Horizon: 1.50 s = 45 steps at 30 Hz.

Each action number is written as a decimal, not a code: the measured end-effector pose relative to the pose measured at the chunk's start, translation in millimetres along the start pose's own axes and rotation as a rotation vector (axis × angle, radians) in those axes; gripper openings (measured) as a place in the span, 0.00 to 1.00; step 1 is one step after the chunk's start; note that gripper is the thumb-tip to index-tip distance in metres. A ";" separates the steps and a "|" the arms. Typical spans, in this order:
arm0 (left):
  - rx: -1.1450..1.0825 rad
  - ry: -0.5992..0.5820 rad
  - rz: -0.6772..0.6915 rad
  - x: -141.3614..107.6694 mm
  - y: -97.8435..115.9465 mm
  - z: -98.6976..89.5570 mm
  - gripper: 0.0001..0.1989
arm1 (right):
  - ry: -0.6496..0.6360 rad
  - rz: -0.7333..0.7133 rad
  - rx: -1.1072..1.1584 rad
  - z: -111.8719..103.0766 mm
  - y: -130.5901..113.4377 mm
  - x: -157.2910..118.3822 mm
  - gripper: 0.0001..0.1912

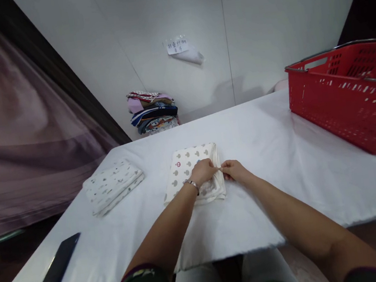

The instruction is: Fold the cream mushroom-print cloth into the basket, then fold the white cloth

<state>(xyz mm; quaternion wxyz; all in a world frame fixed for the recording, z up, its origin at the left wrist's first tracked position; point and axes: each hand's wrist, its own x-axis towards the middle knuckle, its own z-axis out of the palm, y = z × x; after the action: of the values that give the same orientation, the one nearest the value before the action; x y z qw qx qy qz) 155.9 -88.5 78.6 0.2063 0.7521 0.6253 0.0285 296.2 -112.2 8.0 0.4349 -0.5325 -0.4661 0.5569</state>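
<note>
A folded cream cloth (187, 163) with grey and red prints lies in the middle of the white table (282, 155). My left hand (202, 172), with a bracelet at the wrist, rests on the cloth's near right part and pinches its right edge. My right hand (233, 170) meets it at the same edge, fingers closed on the fabric. The two hands touch at the fingertips.
A second folded white patterned cloth (113, 186) lies to the left. A dark phone (56, 267) sits near the table's left front edge. A red plastic basket (353, 92) stands at the right. A stack of folded clothes (153, 111) rests beyond the table by the wall.
</note>
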 end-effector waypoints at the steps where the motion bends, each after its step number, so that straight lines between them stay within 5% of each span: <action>1: -0.024 -0.034 -0.007 0.6 -0.4 -1.4 0.10 | -0.001 -0.004 -0.001 0.1 0.1 0.1 0.04; 6: 0.029 -0.089 -0.030 0.1 4.0 -5.6 0.10 | 0.007 -0.002 0.002 1.1 -2.2 -1.4 0.05; 21: 0.263 0.070 -0.054 -7.9 23.0 0.6 0.14 | 0.003 -0.020 -0.005 3.3 -3.2 -3.3 0.06; 28: 0.247 0.116 0.071 -13.1 15.2 6.3 0.11 | 0.007 -0.006 -0.008 4.2 -4.3 -3.2 0.07; 45: 0.042 0.191 -0.021 -11.9 5.0 14.1 0.10 | -0.009 -0.008 0.047 2.0 1.4 -0.4 0.05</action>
<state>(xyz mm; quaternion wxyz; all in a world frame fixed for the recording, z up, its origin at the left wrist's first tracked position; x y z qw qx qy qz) 162.3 -104.3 70.0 0.1300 0.7434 0.6506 0.0847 294.3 -112.9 6.7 0.4474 -0.5178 -0.4571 0.5682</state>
